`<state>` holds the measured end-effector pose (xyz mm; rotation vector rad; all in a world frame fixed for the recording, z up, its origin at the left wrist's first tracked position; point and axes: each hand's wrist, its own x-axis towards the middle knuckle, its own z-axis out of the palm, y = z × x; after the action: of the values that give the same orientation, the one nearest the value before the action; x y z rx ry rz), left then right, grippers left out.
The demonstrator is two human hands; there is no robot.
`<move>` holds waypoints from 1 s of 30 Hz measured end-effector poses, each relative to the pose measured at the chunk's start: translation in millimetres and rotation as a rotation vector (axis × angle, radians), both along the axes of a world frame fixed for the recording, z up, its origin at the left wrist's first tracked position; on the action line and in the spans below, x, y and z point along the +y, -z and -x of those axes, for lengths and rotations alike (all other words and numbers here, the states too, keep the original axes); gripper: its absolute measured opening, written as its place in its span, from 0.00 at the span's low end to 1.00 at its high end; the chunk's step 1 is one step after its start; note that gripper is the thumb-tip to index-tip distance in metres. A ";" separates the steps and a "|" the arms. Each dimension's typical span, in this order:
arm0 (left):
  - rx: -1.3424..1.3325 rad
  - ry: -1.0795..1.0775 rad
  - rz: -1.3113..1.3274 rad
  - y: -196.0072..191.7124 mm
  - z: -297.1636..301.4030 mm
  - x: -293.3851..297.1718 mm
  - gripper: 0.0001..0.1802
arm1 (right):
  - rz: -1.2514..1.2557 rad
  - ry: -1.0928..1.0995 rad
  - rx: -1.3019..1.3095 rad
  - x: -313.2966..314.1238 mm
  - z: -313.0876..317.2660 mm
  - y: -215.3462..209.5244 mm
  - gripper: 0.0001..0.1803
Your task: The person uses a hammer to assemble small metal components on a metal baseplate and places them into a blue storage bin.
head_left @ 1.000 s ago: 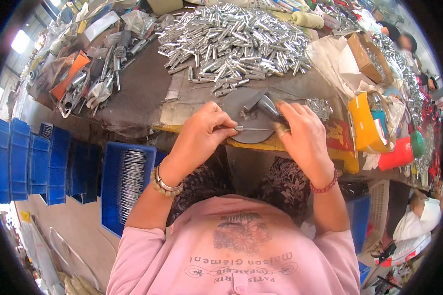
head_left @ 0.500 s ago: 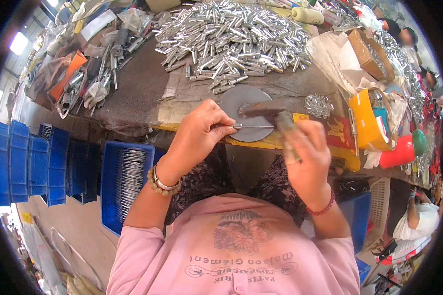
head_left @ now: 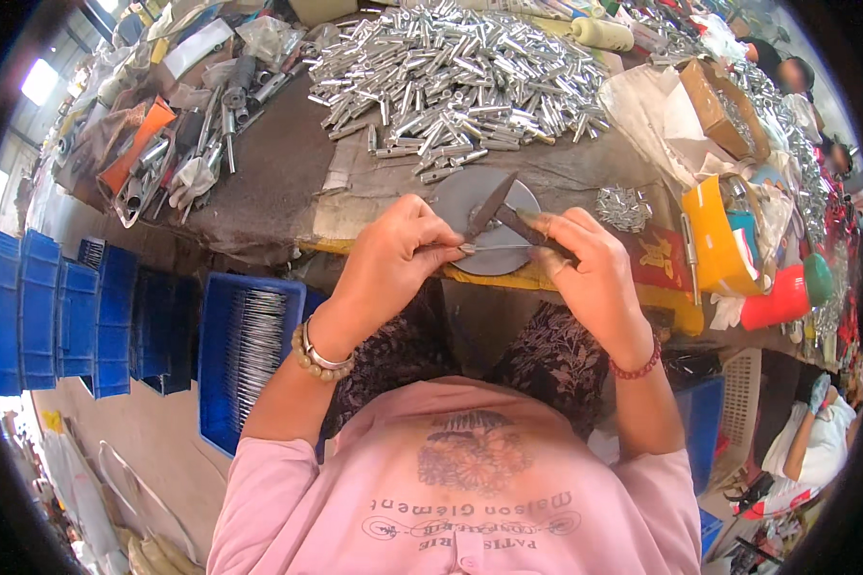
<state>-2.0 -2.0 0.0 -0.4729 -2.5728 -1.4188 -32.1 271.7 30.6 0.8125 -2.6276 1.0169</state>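
The head view is showing both hands meeting over a round grey disc (head_left: 470,206) at the near edge of the workbench (head_left: 278,182). The left hand (head_left: 388,264) is pinching a thin metal pin (head_left: 494,248) between thumb and fingertips (head_left: 443,240), closed tight on its left end, so the pin is sticking out level to the right, across the disc and toward the other hand. The right hand (head_left: 594,278) is wrapping its fingers firmly around the handle of a small hammer (head_left: 503,211); the hammer's dark head is tilting up and to the left, hanging just above the pin and the disc. Whether the head is touching the pin is hard to tell.

A beaded bracelet (head_left: 316,356) is sitting on the left wrist and a red one (head_left: 638,369) on the right. Beyond the disc, a big heap of short silver tubes (head_left: 460,86) is covering the middle of the bench. A smaller clump of shiny bits (head_left: 623,206) is lying just right of the disc, near a yellow container (head_left: 714,240) and a red one (head_left: 772,302). To the left, below the bench, a blue crate (head_left: 244,340) is holding long thin rods, with more blue crates (head_left: 58,307) standing well beyond it.
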 end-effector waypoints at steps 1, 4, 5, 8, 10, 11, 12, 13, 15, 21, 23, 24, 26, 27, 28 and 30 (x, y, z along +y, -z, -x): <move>0.018 -0.019 0.005 0.2 -2.0 1.1 0.09 | -0.113 -0.013 0.033 0.6 1.5 1.0 0.22; 0.047 -0.042 -0.011 3.1 -2.9 3.1 0.09 | -0.211 0.014 0.405 -7.7 -5.9 -11.6 0.17; 0.045 -0.044 -0.011 5.0 -3.7 2.8 0.09 | -0.210 0.011 0.403 -10.9 -12.5 -8.7 0.17; 0.043 -0.059 -0.045 8.6 -6.2 4.0 0.10 | -0.244 0.064 0.055 -20.4 -38.7 0.6 0.12; 0.051 -0.086 -0.040 8.4 -13.3 5.0 0.14 | -0.177 0.056 -0.083 -22.0 -45.5 -1.5 0.12; 0.048 -0.087 -0.041 9.6 -16.4 8.4 0.14 | -0.108 0.049 -0.220 -21.6 -47.9 -1.9 0.12; 0.138 -0.172 -0.077 10.6 -18.9 14.2 0.15 | -0.032 0.016 -0.335 -19.5 -48.7 1.6 0.13; 0.227 -0.256 -0.112 11.9 -22.6 19.4 0.16 | -0.033 0.015 -0.337 -19.8 -49.5 3.0 0.13; 0.131 -0.293 -0.230 19.1 -38.6 27.2 0.18 | 0.076 -0.043 -0.630 -21.2 -51.1 5.8 0.14; -0.391 -0.270 -0.666 22.0 -58.0 41.1 0.29 | 0.391 -0.044 -1.133 -31.3 -57.8 6.7 0.12; -0.431 -0.241 -0.835 25.6 -57.3 41.8 0.30 | 0.429 -0.052 -1.189 -34.4 -60.4 9.9 0.12; -0.432 -0.247 -0.837 26.2 -58.3 40.8 0.30 | 0.447 -0.054 -1.204 -36.4 -62.0 11.7 0.11; -0.475 -0.232 -0.927 26.5 -59.9 36.6 0.34 | 0.458 -0.065 -1.221 -41.3 -64.4 13.6 0.11; -0.466 -0.255 -0.931 26.5 -62.4 34.4 0.34 | 0.443 -0.088 -1.204 -44.7 -65.2 14.2 0.11; -0.458 -0.260 -0.952 26.5 -64.7 33.2 0.35 | 0.426 -0.117 -1.189 -48.6 -66.2 14.9 0.11; -0.426 -0.298 -0.995 26.3 -69.8 29.4 0.38 | 0.403 -0.148 -1.166 -56.2 -70.9 21.3 0.12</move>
<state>67.8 27.4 -26.4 0.3760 -1.6698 -2.5438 38.8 215.5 9.2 0.3282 -2.9378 2.5552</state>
